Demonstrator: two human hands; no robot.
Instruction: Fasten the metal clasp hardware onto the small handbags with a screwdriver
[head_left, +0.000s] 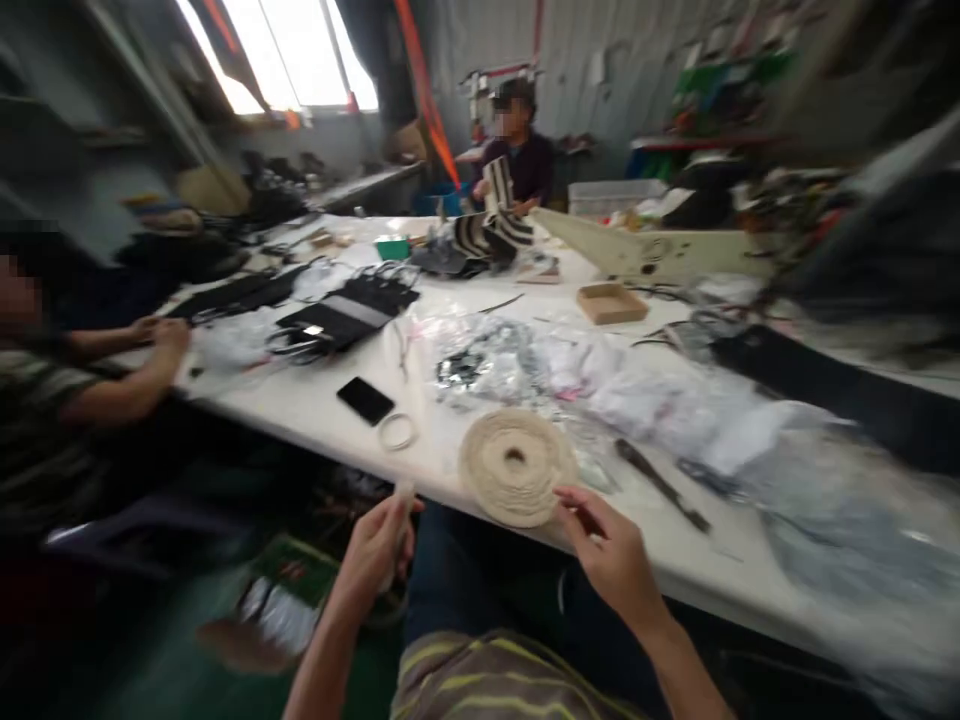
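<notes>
We judge the beige coil (484, 455), at the near edge of the counter (435, 465), light and soft, best held by its rim (it may unwind). Our left grip (377, 543) pinches a pale piece (404, 495); whether our right grip (609, 552), at the coil's near right, pinches, we cannot tell.

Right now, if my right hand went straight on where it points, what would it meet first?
The beige coiled roll: your right hand points at its near right edge, perhaps touching it, though depth is unclear.
</notes>
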